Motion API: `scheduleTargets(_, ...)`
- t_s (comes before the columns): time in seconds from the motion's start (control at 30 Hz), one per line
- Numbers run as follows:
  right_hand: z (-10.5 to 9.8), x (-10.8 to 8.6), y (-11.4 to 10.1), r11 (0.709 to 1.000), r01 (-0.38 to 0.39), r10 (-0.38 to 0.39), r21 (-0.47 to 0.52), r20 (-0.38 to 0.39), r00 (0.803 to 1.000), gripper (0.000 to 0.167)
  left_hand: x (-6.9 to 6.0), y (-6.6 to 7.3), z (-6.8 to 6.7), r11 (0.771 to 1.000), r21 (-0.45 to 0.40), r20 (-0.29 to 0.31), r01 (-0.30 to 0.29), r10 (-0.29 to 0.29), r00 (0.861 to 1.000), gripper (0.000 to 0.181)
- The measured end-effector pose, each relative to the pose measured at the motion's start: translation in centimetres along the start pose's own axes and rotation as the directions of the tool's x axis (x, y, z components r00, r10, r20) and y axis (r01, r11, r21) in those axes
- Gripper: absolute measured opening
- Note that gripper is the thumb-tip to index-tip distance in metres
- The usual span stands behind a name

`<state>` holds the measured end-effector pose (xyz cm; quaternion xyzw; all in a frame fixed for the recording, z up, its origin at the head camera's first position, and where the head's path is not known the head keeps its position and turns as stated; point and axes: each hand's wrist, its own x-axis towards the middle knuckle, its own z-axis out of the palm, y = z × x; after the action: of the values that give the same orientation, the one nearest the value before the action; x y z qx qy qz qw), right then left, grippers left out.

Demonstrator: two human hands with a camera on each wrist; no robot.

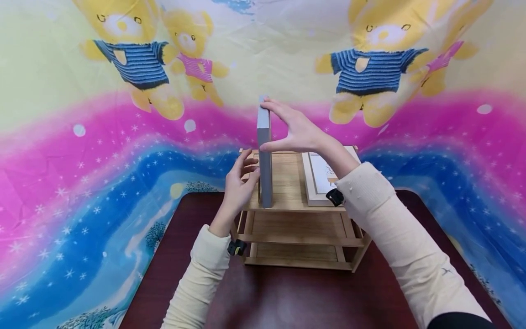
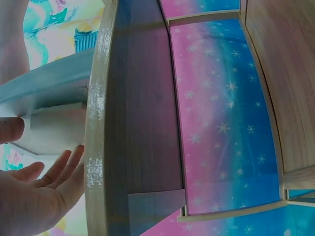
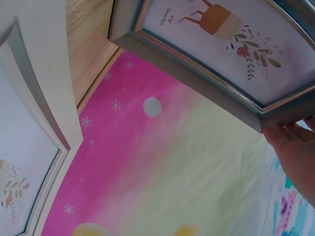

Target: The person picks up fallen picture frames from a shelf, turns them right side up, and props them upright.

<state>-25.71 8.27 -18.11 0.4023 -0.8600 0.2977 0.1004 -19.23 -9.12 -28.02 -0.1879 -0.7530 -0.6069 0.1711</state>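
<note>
A grey picture frame (image 1: 266,178) stands upright, edge-on to the head view, on the top board of a wooden shelf (image 1: 287,176). My right hand (image 1: 302,130) grips its upper part, thumb and fingers spread apart along it. In the right wrist view the frame's front shows a potted-plant print (image 3: 221,24), with the right hand (image 3: 298,152) at its corner. To the left of the frame is my left hand (image 1: 239,185), its fingers loosely bent by the back. The left wrist view has the thumb and fingers apart near a pale back panel (image 2: 59,128); any contact is unclear.
A white picture frame (image 1: 306,183) lies on the right of the shelf top, partly behind my right forearm. Lower boards (image 1: 296,227) sit beneath. The shelf stands on a dark red table (image 1: 287,297) before a bear-print cloth (image 1: 259,59).
</note>
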Motion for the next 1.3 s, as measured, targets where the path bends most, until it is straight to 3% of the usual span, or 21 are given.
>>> scheduleTargets(0.17, -0.1, 0.1, 0.1, 1.0, 0.009, -0.01, 0.026, 0.028, 1.0, 0.089, 0.8, -2.3, -0.1, 1.0, 0.027, 0.012, 0.006, -0.007, 1.0, 0.047)
scheduleTargets(0.3, 0.2, 0.0, 0.2, 0.998, 0.051, -0.051, 0.035, 0.0, 0.999, 0.085, 1.2, -3.7, -0.1, 0.998, 0.058, 0.013, 0.001, -0.002, 1.0, 0.046)
scheduleTargets(0.43, 0.8, -0.5, -0.1, 0.99, 0.142, -0.141, 0.009, -0.07, 0.987, 0.076, 1.1, -4.0, -0.1, 0.997, 0.08, 0.003, -0.021, 0.02, 1.0, 0.042)
scheduleTargets(0.57, 1.5, -1.0, -0.5, 0.973, 0.226, -0.23, -0.042, -0.153, 0.961, 0.069, 1.0, -3.9, -0.1, 0.995, 0.094, -0.01, -0.029, 0.03, 0.999, 0.038)
scheduleTargets(0.73, 2.5, -1.4, -0.8, 0.959, 0.255, -0.277, -0.123, -0.222, 0.935, 0.078, 1.0, -3.8, -0.1, 0.993, 0.114, -0.015, -0.032, 0.034, 0.999, 0.037)
scheduleTargets(0.83, 3.0, -1.5, -1.0, 0.961, 0.236, -0.266, -0.147, -0.239, 0.934, 0.083, 1.0, -3.8, -0.2, 0.991, 0.13, -0.02, -0.041, 0.044, 0.999, 0.036)
scheduleTargets(0.93, 3.3, -1.5, -1.1, 0.964, 0.217, -0.25, -0.152, -0.247, 0.936, 0.082, 1.0, -3.7, -0.3, 0.983, 0.168, -0.024, -0.075, 0.08, 0.996, 0.034)
scheduleTargets(1.07, 3.5, -1.4, -1.4, 0.963, 0.213, -0.25, -0.165, -0.253, 0.935, 0.08, 1.2, -3.7, -0.6, 0.957, 0.245, -0.001, -0.159, 0.164, 0.987, 0.032)
scheduleTargets(1.3, 3.2, -0.8, -2.1, 0.959, 0.2, -0.24, -0.199, -0.203, 0.949, 0.078, 1.5, -3.9, -1.1, 0.91, 0.289, 0.052, -0.297, 0.295, 0.954, 0.037)
